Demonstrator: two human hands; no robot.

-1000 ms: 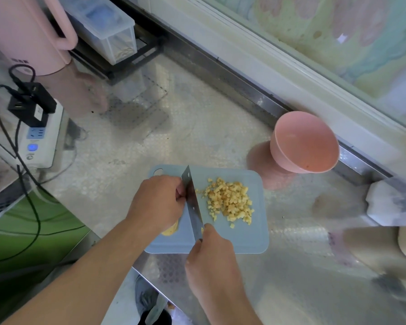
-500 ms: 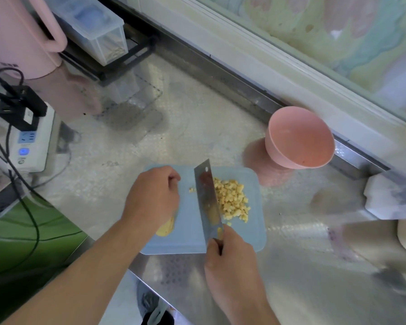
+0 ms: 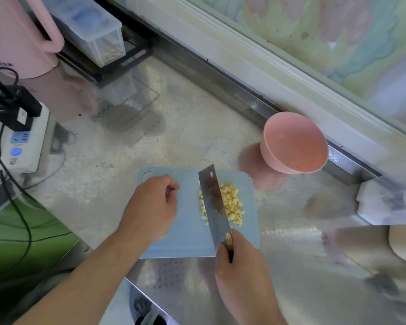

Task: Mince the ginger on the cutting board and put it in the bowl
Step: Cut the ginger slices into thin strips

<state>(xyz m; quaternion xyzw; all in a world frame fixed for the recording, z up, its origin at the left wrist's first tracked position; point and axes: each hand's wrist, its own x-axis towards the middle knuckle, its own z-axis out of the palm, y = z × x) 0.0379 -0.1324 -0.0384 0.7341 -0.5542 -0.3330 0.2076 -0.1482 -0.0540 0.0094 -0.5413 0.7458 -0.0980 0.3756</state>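
The cleaver blade covers part of the ginger pile; the left hand hides a yellow piece at its wrist.
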